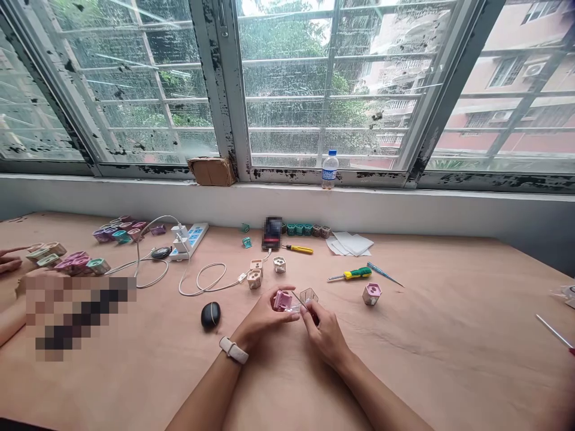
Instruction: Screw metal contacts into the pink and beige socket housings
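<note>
Left hand (263, 317): fingers closed, grasping a pink plastic housing (283, 300) | right hand (326, 335): fingers pinching a thin tool (302, 305), seemingly against a clear plastic case (309, 296), contact hard to tell | place: all held low over the plywood bench (426, 359), beside a black oval object (210, 315)

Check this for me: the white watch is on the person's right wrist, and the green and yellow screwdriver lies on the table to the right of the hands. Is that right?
No, the white watch is on the wrist of the left hand, not the right hand, as the head view shows. The green and yellow screwdriver does lie on the table to the right of the hands.
</note>
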{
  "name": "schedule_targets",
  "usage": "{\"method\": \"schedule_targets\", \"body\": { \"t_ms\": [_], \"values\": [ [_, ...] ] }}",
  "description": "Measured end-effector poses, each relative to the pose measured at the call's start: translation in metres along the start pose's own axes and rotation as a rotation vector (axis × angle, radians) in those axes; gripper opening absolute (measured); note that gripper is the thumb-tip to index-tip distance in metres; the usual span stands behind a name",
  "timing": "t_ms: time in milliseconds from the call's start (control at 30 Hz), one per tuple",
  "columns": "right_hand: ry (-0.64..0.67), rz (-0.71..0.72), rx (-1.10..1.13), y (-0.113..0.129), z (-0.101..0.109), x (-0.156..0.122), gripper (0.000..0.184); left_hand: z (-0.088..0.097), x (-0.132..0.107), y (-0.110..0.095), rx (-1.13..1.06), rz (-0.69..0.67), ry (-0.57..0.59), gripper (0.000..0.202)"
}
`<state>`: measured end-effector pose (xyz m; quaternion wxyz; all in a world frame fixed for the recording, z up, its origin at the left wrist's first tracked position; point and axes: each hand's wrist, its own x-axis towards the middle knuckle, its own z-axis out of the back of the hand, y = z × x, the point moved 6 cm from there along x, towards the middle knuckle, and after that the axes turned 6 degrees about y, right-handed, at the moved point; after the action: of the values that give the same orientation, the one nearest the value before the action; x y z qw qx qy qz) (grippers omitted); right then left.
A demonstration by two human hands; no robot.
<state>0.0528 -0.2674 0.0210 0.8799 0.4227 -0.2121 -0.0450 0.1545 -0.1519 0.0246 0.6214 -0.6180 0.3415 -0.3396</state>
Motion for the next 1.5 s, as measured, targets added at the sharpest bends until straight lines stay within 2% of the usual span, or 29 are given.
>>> {"method": "schedule_targets", "body": {
  "t_ms": [133,333,433,633,833,1000,1267,1400,1500],
  "values": [
    [-0.004,-0.022,-0.001,-0.002,0.002,0.001,0.03,0.012,0.0,-0.002,0.054,-0.054,-0.131,0.051],
    [-0.034,-0.027,-0.059,-0.006,0.006,0.003,0.03,0.029,0.006,0.008,0.266,-0.133,-0.33,0.048],
    [-0.053,-0.03,-0.075,-0.008,0.009,0.005,0.031,0.03,0.007,0.009,0.35,-0.175,-0.346,0.048],
    [-0.023,-0.009,-0.101,-0.009,0.016,0.009,0.034,0.026,0.005,0.003,0.509,-0.208,-0.357,0.034],
    [-0.008,0.031,-0.139,-0.011,0.022,0.01,0.035,0.029,0.006,0.01,0.627,-0.216,-0.353,0.028],
    [0.065,0.102,-0.203,-0.007,0.02,0.008,0.033,0.031,0.005,0.009,0.777,-0.211,-0.39,0.017],
    [0.181,0.287,-0.443,0.003,0.012,0.005,0.031,0.037,0.007,0.014,0.779,-0.191,-0.462,0.015],
    [0.24,0.326,-0.412,0.009,0.006,-0.001,0.027,0.038,0.005,0.012,0.748,-0.2,-0.49,0.023],
    [0.184,0.274,-0.341,0.011,0.011,-0.003,0.027,0.039,0.004,0.011,0.726,-0.21,-0.499,0.024]
  ]
}}
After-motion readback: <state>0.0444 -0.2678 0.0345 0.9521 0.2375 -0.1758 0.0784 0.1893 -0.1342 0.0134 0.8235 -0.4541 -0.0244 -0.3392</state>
